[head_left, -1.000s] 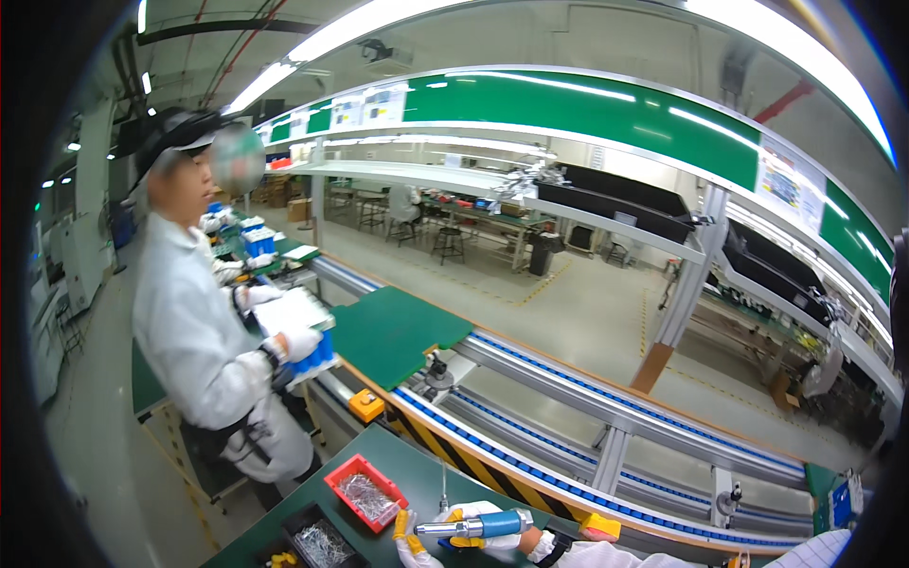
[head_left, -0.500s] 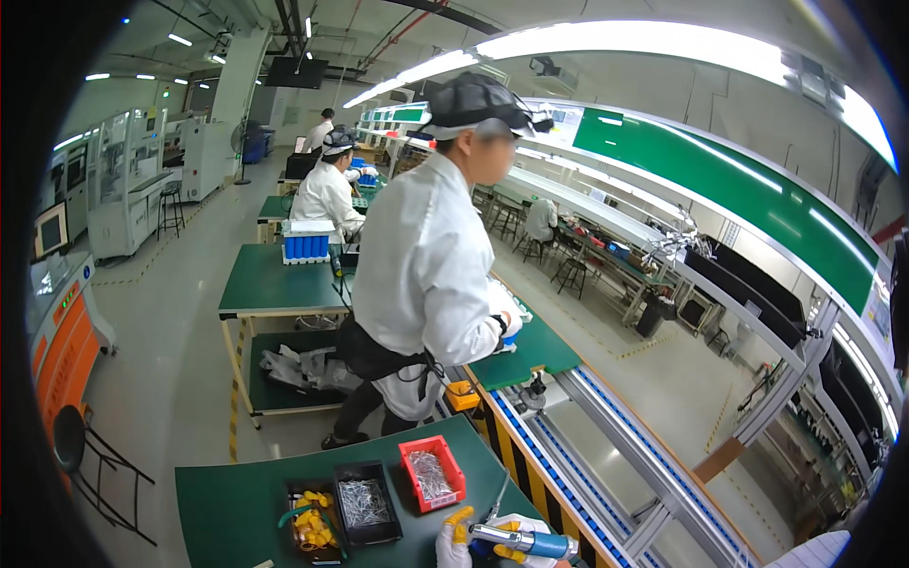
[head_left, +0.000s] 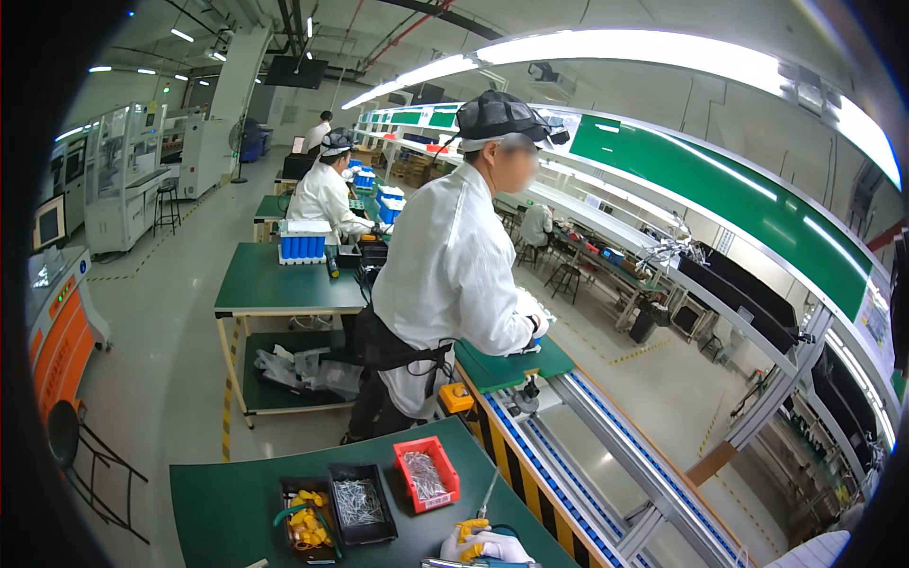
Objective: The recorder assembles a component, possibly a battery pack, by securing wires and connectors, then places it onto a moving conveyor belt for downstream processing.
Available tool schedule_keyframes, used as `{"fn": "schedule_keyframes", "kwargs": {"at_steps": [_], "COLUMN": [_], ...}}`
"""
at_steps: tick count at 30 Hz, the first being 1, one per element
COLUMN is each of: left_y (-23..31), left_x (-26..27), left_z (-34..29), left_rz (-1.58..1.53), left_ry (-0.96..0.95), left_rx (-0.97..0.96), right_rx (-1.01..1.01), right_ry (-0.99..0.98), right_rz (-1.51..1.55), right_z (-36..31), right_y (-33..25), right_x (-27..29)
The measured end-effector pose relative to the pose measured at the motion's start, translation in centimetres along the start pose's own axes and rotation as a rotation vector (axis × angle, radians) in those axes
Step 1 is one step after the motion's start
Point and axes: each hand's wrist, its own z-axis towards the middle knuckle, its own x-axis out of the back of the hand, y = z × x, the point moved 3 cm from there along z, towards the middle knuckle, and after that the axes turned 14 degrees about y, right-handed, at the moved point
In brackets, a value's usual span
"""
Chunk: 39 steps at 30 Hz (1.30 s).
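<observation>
At the lower edge, my white gloves with yellow fingertips overlap over the green bench (head_left: 222, 502). My left hand (head_left: 464, 540) has its yellow fingertips bent together; whatever they hold is hidden. Beside it, my right hand (head_left: 507, 547) lies over the blue and silver power screwdriver (head_left: 483, 563), which is mostly cut off by the frame edge. A thin grey rod or hose (head_left: 490, 494) rises just beyond my hands. Nearby on the bench stand a red bin (head_left: 449, 497) of metal screws or pins, a black bin (head_left: 386, 532) of similar pieces, and another black bin (head_left: 287, 549) with yellow parts.
A person in a white coat (head_left: 445, 256) leans over a green board (head_left: 511, 364) on the conveyor rails (head_left: 606, 435). A yellow box (head_left: 455, 398) hangs by the striped edge. Behind stand another bench (head_left: 284, 270) with blue cells and a black stool (head_left: 66, 445) at left.
My hands and the screwdriver have dropped lower, so the tool is now mostly out of frame. The person in the white coat has shifted right. The view has tilted slightly.
</observation>
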Motion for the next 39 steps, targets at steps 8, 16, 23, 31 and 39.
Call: {"fn": "schedule_keyframes", "kwargs": {"at_steps": [8,16,23,31,39], "left_y": [-0.5,2.1,1.0,1.0,0.6], "left_x": [0.2,-1.5,-0.6,-0.1,0.3], "left_z": [-0.7,-2.3,-1.5,-1.1,0.0], "left_rz": [0.115,0.18,0.169,0.18,0.147], "left_ry": [-0.084,-0.076,-0.08,-0.098,-0.083], "left_rx": [-0.017,0.072,0.04,0.031,-0.007], "right_rx": [0.022,-0.29,-0.12,-0.055,-0.245], "right_ry": [0.441,0.125,-0.125,-0.172,0.129], "right_rz": [0.254,0.327,0.104,0.01,0.28], "right_z": [0.2,-0.3,-0.1,-1.4,-1.9], "right_y": [-1.3,2.6,-0.4,1.8,5.7], "right_x": [0.7,1.1,0.2,-1.7,0.0]}}
